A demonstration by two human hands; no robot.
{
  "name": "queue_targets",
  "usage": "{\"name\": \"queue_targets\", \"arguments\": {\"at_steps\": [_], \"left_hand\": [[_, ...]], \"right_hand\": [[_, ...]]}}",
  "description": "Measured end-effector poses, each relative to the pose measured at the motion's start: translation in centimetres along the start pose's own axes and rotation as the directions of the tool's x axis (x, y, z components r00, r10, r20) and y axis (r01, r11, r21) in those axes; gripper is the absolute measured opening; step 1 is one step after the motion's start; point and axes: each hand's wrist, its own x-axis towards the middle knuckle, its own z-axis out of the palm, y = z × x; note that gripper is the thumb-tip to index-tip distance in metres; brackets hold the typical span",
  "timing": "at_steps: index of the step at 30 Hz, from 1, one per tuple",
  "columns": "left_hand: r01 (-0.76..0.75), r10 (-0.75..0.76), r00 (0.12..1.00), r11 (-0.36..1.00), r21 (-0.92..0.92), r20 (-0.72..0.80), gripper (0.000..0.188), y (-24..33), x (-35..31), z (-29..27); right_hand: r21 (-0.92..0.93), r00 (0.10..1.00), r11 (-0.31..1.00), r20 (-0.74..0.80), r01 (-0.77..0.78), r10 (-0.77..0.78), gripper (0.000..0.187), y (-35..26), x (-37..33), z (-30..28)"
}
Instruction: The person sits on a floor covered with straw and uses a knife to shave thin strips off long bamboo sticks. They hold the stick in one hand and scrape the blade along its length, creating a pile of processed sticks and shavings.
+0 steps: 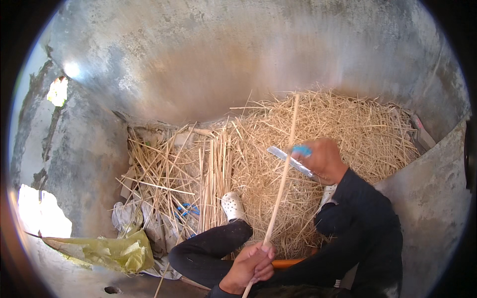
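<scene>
My left hand is wrapped round the lower end of a long, pale stick that looks like split bamboo. From there the stick slants up and away, its far end over the straw-like shavings. My right hand, slightly blurred, grips a knife whose broad metal blade crosses the stick about midway. A band of blue shows at the right fingers. Whether the blade's edge bites into the stick, I cannot tell. The knife's handle is hidden in the fist.
A thick bed of shavings covers the floor ahead. Pale strips lie left of my white clog, with loose sticks beyond. A yellow sack lies far left. Grey walls enclose the space; an orange edge shows below me.
</scene>
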Motion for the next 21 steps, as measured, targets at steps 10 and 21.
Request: {"name": "queue_targets", "arguments": {"at_steps": [10,21], "left_hand": [[0.155,-0.147,0.986,0.983,0.100,-0.084,0.024,-0.7,-1.4,0.1],[-0.167,0.225,0.967,0.915,0.367,-0.120,0.031,2.0,1.1,0.4]], "right_hand": [[0.012,0.705,0.720,-0.196,-0.694,0.682,0.078,15.3,3.8,-3.6],[0.137,0.947,0.953,0.142,0.269,-0.288,0.069,-7.7,-3.3,-1.7]]}}
